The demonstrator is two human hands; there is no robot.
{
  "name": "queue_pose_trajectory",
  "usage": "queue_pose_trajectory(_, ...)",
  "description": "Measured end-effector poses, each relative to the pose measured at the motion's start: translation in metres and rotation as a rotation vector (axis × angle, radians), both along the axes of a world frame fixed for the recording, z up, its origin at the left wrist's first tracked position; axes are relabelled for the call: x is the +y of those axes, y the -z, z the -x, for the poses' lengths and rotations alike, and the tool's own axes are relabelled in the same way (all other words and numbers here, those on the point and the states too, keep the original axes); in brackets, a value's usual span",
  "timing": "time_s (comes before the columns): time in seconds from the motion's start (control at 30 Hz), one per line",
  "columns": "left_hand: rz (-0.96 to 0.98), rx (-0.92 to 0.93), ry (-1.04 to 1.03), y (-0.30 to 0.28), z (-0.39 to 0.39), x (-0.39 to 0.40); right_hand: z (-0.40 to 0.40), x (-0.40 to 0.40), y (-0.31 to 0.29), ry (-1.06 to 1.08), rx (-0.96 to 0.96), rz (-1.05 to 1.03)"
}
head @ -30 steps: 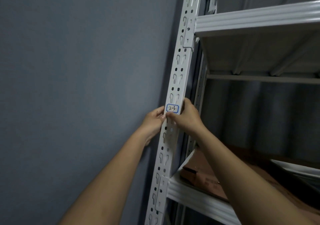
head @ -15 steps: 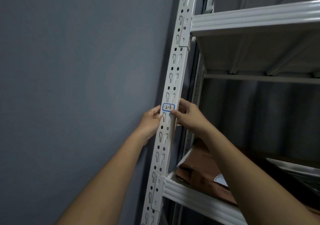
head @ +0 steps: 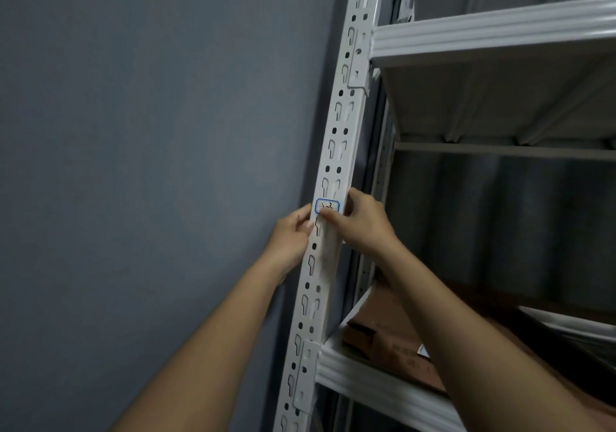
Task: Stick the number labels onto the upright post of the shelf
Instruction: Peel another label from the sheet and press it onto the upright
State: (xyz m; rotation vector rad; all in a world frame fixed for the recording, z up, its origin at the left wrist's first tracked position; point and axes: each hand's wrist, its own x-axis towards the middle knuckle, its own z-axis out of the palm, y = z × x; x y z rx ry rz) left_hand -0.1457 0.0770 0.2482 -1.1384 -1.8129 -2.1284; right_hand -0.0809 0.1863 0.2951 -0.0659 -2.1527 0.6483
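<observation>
The label (head: 327, 206), white with a blue border and some handwritten marks on it, sat flat on the front face of the post (head: 340, 138), about midway between the upper shelf (head: 493, 30) and the lower shelf (head: 373, 380). Both hands were right up against it. The right hand (head: 361, 223) came in from the right side, thumb pressing along the label's bottom edge and the other fingers curled round the post's right edge just beside the label. The left hand (head: 293, 238) was a bit lower and to the left, fingers curled with the tips touching the post's left edge just below the label, so it looked like it was pinching the post, not the label itself. A brown cardboard box (head: 393, 335) lay on the lower shelf, behind the right forearm. The grey wall (head: 150, 148) filled everything left of the post.
</observation>
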Motion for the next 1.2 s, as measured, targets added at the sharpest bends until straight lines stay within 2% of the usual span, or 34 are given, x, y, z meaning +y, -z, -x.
queue_pose_trajectory(0.13, 0.008, 0.006, -0.018, 0.000, 0.000, 0.001, -0.004, 0.014, -0.003, -0.168, -0.087, 0.029)
queue_pose_trajectory(0.23, 0.032, 0.005, -0.033, -0.002, -0.003, 0.000, -0.007, 0.013, -0.005, -0.262, -0.117, 0.172)
queue_pose_trajectory(0.3, 0.046, -0.003, -0.041, -0.003, -0.001, -0.001, -0.005, 0.004, -0.005, -0.165, -0.053, 0.198)
queue_pose_trajectory(0.4, 0.072, 0.000, -0.053, -0.003, 0.000, -0.001, 0.004, -0.013, -0.002, 0.172, 0.040, 0.088)
queue_pose_trajectory(0.47, 0.082, 0.023, -0.059, -0.002, -0.001, -0.001, 0.007, -0.017, -0.004, 0.249, 0.042, 0.079)
queue_pose_trajectory(0.6, 0.083, 0.029, -0.065, -0.002, 0.001, -0.001, 0.001, -0.009, -0.014, 0.115, -0.021, 0.103)
queue_pose_trajectory(0.73, 0.062, 0.014, -0.052, -0.002, 0.002, 0.000, -0.006, 0.000, -0.018, -0.104, -0.092, 0.245)
queue_pose_trajectory(0.9, 0.075, 0.026, -0.048, -0.003, 0.001, 0.000, -0.025, 0.004, -0.018, -0.293, -0.184, 0.306)
queue_pose_trajectory(1.03, 0.074, 0.041, -0.075, -0.002, 0.002, 0.002, -0.016, -0.001, -0.009, -0.158, -0.104, 0.216)
queue_pose_trajectory(1.13, 0.085, 0.026, -0.091, -0.001, 0.003, 0.003, -0.006, -0.018, 0.004, 0.116, -0.012, 0.082)
queue_pose_trajectory(1.2, 0.081, 0.014, -0.082, -0.002, 0.004, 0.003, 0.000, -0.023, 0.009, 0.222, 0.047, 0.064)
